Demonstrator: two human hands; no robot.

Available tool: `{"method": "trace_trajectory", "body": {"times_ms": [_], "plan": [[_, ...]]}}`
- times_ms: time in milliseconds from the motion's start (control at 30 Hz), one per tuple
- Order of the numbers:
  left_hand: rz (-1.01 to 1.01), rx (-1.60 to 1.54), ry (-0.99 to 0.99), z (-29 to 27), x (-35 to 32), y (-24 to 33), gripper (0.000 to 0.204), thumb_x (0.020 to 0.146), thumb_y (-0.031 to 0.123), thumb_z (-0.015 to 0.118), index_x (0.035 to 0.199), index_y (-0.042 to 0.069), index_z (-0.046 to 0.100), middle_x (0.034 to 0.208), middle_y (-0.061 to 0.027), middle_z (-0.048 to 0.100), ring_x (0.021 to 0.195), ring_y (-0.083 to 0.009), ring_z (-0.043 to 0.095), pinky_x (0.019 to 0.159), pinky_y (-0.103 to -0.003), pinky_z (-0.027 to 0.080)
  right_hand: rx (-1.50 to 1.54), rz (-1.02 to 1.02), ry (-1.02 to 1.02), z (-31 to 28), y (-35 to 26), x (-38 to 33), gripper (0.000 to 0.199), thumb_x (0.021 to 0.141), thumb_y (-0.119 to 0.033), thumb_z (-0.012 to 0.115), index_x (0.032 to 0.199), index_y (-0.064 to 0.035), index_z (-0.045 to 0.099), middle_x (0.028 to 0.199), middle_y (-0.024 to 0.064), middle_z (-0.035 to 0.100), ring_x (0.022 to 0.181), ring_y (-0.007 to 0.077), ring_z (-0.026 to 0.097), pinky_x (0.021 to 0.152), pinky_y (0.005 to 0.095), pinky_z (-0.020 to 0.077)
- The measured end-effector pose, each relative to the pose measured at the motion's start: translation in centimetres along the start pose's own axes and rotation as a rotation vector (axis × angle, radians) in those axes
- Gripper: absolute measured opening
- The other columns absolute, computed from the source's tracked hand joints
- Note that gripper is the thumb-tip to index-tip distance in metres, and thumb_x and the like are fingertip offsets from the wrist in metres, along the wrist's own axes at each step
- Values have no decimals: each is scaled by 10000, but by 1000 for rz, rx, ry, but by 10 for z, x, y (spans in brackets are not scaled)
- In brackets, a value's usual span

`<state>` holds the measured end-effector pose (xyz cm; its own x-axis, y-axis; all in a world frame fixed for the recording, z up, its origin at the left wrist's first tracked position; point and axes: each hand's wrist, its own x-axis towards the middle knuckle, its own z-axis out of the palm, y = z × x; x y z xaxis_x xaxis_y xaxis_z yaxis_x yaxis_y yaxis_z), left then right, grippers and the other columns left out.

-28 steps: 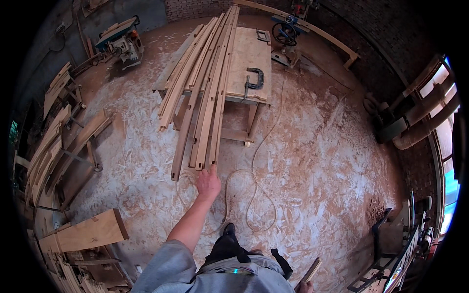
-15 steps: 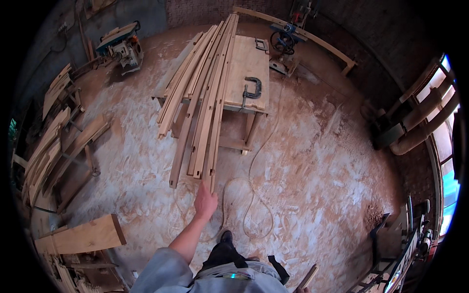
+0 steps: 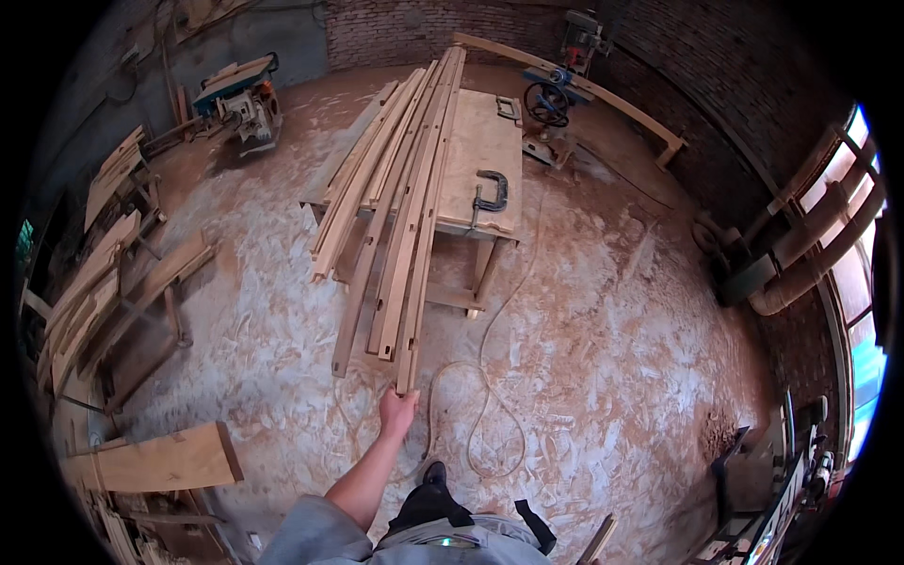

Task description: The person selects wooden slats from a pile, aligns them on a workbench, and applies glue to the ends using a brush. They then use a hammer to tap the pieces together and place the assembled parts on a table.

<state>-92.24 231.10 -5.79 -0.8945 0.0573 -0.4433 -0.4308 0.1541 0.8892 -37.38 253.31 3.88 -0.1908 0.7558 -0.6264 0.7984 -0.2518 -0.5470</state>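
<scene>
While stretched forward over the sawdust floor (image 3: 612, 377), left hand (image 3: 397, 411) reaching to the near ends of the slats (image 3: 405, 235), fingers apart and just under the longest slat's tip, touching or nearly so; cannot tell whether gripped. Right hand out of view. Slats lying lengthwise on the desk (image 3: 480, 160), near ends overhanging toward the person, probably so as to be pulled off one at a time. Clamp (image 3: 492, 191) resting on the desk beside them; cord (image 3: 476, 414) looping on the floor by the foot. Compared with half a second ago, hand closer to the slat tips, arm further extended, stack unmoved. Plank (image 3: 160, 460) lying far left.
</scene>
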Motion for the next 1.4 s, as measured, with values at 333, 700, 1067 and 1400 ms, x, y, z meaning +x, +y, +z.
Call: {"method": "trace_trajectory", "body": {"times_ms": [333,700,1067,1400], "plan": [[-235,-940,58,11,45,48,93,835,54,638,839,7,558,832,-99,569,758,-212,585,697,-340,574,-26,4,-77,-21,16,19,290,913,-335,557,870,-49,547,701,26,516,620,142,471,527,304,379],[-345,-1076,76,5,66,13,150,883,138,591,879,1,530,852,-124,562,755,-258,595,668,-347,557,-75,141,111,-3,-16,-6,119,812,-114,577,748,-78,483,590,25,485,496,119,469,431,287,354],[-294,-1102,59,1,77,17,157,932,203,556,1009,67,547,948,-89,581,875,-231,571,796,-414,521,-28,140,101,-13,-3,7,126,807,-103,571,732,-75,474,589,12,470,502,117,447,442,297,351],[-270,-1073,58,3,68,24,72,887,85,589,909,73,522,800,-53,549,694,-173,559,708,-389,554,22,147,124,-19,10,29,91,798,-97,589,801,-57,507,642,21,509,541,125,480,468,295,380]]}}
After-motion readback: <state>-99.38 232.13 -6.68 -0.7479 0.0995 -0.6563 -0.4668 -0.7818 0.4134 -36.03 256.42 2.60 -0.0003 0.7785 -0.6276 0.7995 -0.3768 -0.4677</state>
